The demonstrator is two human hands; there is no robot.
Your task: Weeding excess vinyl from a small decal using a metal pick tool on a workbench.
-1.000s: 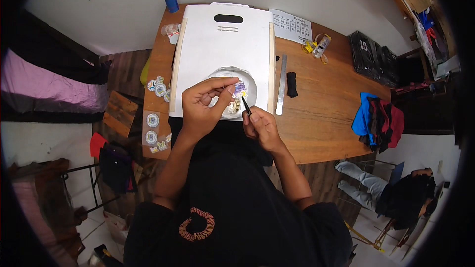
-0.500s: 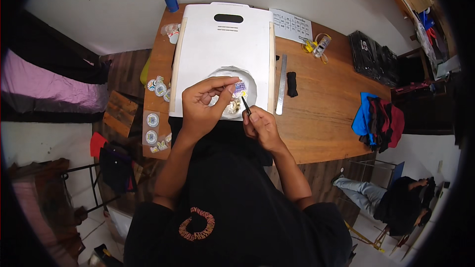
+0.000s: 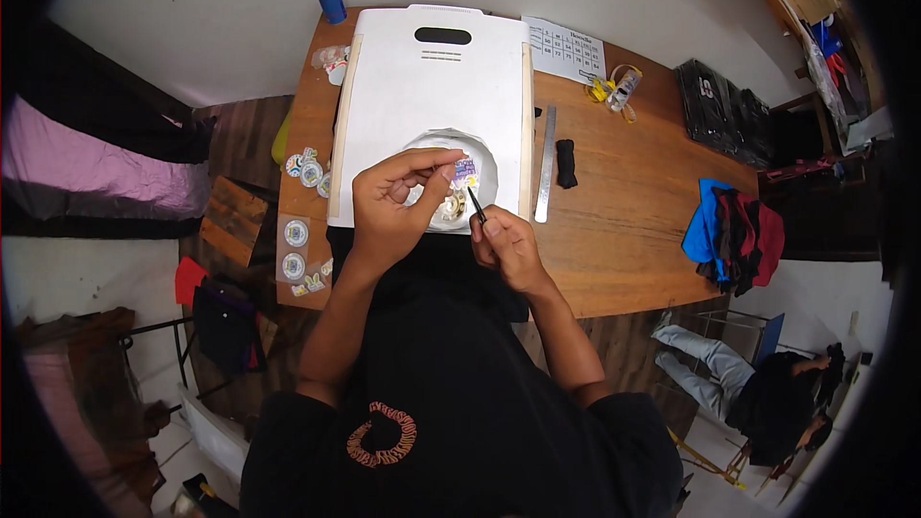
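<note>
Over a round white hollow (image 3: pixel 489 158) in a large white board, my left hand (image 3: pixel 389 201) pinches a small printed piece (image 3: pixel 464 171) by its edge, purple with a bit of yellow, like a sticker. My right hand (image 3: pixel 511 247) grips a thin black pointed tool (image 3: pixel 476 201), perhaps tweezers. Its tip is close to the lower edge of the printed piece; I cannot tell whether they touch. Beneath my fingers, a small cream and brown piece (image 3: pixel 451 206) lies in the hollow, partly hidden.
Round stickers (image 3: pixel 295 232) lie on the table's left side. A blue can (image 3: pixel 330 0) stands behind the board. To its right are a metal ruler (image 3: pixel 546 163), a black cloth roll (image 3: pixel 566 163), a printed chart (image 3: pixel 566 48), a tape roll (image 3: pixel 624 86) and folded clothes (image 3: pixel 734 235).
My hands, the printed piece and the black tool are almost still. At the lower right, another person's legs have shifted apart.
</note>
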